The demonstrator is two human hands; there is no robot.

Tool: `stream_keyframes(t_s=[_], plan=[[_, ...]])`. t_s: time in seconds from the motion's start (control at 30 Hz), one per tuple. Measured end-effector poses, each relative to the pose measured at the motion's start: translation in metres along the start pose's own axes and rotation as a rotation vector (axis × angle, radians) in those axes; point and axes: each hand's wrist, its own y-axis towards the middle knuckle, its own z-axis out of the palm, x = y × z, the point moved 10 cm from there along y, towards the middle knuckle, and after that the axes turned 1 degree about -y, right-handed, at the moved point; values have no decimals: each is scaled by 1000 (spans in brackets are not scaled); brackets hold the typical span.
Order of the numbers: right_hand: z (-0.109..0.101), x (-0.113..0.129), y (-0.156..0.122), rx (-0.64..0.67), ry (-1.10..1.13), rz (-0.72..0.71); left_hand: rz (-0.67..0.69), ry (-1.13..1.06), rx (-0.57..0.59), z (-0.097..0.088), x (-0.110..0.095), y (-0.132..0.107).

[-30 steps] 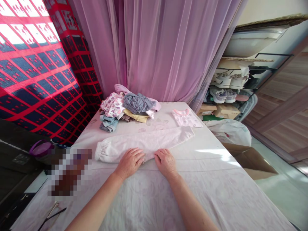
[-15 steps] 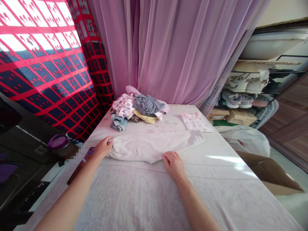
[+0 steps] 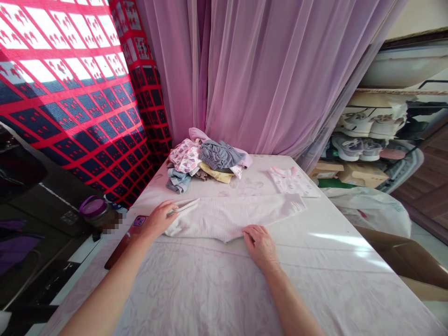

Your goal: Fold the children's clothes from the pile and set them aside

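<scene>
A pair of pale pink pants point(image 3: 224, 217) lies folded lengthwise across the bed-like surface, the leg end pointing right. My left hand point(image 3: 164, 217) is closed on the gathered waist end at the left, where a strip of cloth is turned up and inward. At the lower edge, near the middle, my right hand point(image 3: 261, 245) rests on the pants with its fingers slightly bent and its thumb apart. Beyond the leg end lies a folded white top point(image 3: 294, 183) with a pink collar. A heap of crumpled clothes point(image 3: 217, 156) sits at the back left.
A phone point(image 3: 128, 240) lies by my left forearm. Purple curtains point(image 3: 252, 74) hang behind the surface. Off the left edge stands a purple-lidded jar point(image 3: 98, 210). To the right are a shoe rack with sneakers point(image 3: 355, 147), a white plastic bag point(image 3: 371, 210) and an open cardboard box point(image 3: 406, 256).
My left hand has moved slightly right and lifted the waist end, turning it inward over the pants. My right hand stays at the lower edge. The whole view has shifted a little.
</scene>
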Motion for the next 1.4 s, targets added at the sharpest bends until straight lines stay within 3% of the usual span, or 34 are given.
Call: stream_keyframes(t_s=[0.17, 0.37, 0.63, 0.73, 1.1, 1.4], plan=[[1, 0, 0, 7, -8, -5, -108, 97, 122, 7, 17, 8], [1, 0, -1, -2, -8, -10, -177, 176, 174, 3, 27, 32], [-1, -1, -1, -11, 4, 5, -148, 64, 328, 2, 31, 35], [-1, -1, 0, -11, 2, 6, -194, -39, 389, 5, 38, 35], [-1, -3, 0, -8, 22, 31, -241, -117, 289, 6, 43, 40], [0, -3, 0, -2, 16, 20, -176, -266, 252, 0, 22, 40]])
